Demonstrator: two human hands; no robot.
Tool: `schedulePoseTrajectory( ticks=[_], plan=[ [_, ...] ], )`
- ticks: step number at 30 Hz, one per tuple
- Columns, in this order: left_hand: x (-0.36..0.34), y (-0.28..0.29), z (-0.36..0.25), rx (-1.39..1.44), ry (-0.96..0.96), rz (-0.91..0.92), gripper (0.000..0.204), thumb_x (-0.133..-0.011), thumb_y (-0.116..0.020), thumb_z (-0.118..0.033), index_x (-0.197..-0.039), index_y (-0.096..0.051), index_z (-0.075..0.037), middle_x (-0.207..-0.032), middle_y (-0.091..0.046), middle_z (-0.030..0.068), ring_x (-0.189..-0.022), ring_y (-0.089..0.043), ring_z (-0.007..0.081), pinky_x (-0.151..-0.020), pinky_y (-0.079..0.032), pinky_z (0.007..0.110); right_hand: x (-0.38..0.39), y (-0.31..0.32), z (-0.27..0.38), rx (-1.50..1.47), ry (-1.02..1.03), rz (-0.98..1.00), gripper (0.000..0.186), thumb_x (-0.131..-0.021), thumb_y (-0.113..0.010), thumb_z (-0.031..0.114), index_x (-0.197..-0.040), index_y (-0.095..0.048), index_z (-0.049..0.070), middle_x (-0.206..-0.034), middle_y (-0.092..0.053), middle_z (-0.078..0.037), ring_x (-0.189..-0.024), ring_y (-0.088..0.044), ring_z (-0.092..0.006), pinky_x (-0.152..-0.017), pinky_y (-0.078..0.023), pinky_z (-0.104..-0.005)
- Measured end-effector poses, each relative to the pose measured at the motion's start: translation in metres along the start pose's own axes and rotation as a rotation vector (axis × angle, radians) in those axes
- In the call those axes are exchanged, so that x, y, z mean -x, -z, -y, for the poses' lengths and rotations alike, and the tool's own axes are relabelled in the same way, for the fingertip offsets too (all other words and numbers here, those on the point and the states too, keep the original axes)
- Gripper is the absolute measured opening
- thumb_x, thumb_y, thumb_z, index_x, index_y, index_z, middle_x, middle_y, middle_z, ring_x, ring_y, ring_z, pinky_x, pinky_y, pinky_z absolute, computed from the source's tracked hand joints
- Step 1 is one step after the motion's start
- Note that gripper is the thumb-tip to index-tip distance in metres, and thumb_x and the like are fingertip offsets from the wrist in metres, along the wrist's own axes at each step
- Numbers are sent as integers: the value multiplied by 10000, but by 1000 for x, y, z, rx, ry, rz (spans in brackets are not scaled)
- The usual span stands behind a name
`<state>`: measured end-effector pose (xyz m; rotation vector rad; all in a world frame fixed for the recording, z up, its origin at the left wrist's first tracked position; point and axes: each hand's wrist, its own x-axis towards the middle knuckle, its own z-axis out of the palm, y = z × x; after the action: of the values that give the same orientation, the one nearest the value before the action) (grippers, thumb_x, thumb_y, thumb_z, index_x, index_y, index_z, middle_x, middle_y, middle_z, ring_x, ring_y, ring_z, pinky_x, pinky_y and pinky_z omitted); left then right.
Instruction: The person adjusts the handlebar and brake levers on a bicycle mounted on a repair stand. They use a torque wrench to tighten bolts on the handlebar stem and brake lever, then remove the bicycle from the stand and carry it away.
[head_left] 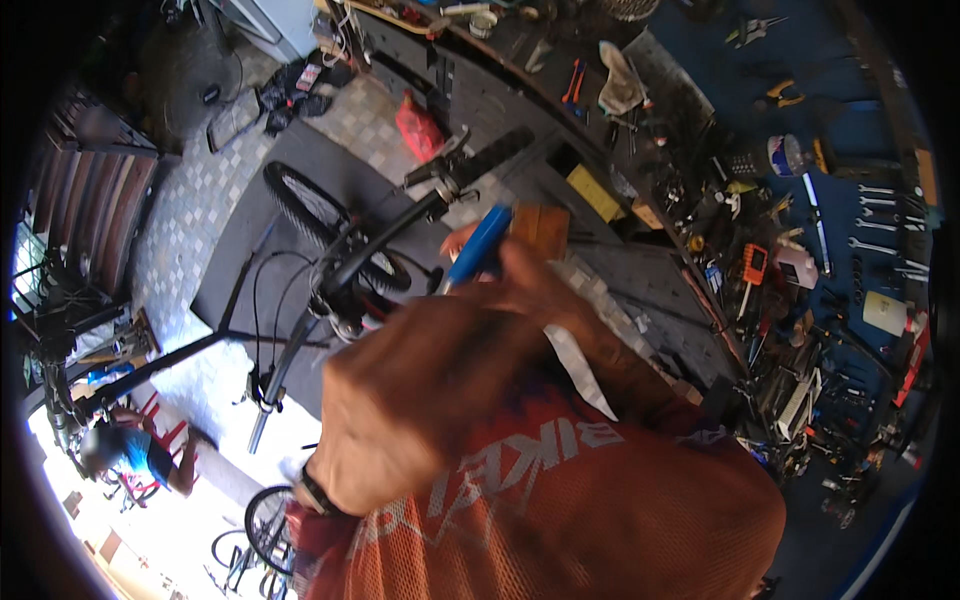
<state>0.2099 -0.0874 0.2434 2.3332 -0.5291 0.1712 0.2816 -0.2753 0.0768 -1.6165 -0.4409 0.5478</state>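
My right hand (530,285) is closed around a blue handle (483,243), with a short pale length below it; the rest of the tool is hidden. Close in front lies my left hand (410,400), smeared by motion, a dark band at its wrist. Its fingers are out of sight, so what it holds cannot be told. Just beyond both hands stands a bicycle handlebar (375,243). A black grip (492,160) covers its far end, while the near end is bare metal. Below the bar shows a knobby front tyre (300,200).
A workbench (540,90) cluttered with tools runs along the far right. Wrenches (875,215) and pliers hang on a blue wall. A red bag (420,128) lies by the bench. Another person (135,455) sits low at the left, near more bicycles (265,530).
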Motion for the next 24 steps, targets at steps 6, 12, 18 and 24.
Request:
schedulePoseTrajectory(
  ticks=[6,12,18,24],
  plan=[
    [-84,-38,-21,572,271,0,415,-852,-767,-208,-1211,-706,-9,-1043,-747,140,-919,-742,210,-792,-574,387,2,85,-17,304,-22,-368,351,-921,-820,308,-1102,-710,28,-834,-689,-42,-754,-641,-98,-655,-509,-294],
    [-120,-146,55,784,492,-184,549,-990,-738,-245,-1421,-524,19,-1124,-693,167,-825,-729,278,-746,-600,416,18,102,3,-137,-60,-459,220,-1046,-639,203,-1107,-720,8,-1001,-709,-81,-872,-656,-132,-753,-513,-288],
    [-97,-176,90,1501,985,45,287,-1049,-663,-223,-1227,-589,-10,-975,-662,91,-693,-654,162,-631,-570,310,-39,220,-60,360,-28,-500,245,-990,-677,125,-1224,-733,76,-1135,-736,-73,-941,-682,-168,-848,-553,-341],
    [-85,-178,93,1596,1089,-107,193,-1078,-591,-208,-1157,-575,-32,-928,-636,72,-732,-633,150,-624,-538,296,-89,295,-150,1076,78,-334,303,-927,-739,73,-1220,-724,146,-1178,-664,-46,-976,-675,-240,-855,-555,-388]
  ],
)
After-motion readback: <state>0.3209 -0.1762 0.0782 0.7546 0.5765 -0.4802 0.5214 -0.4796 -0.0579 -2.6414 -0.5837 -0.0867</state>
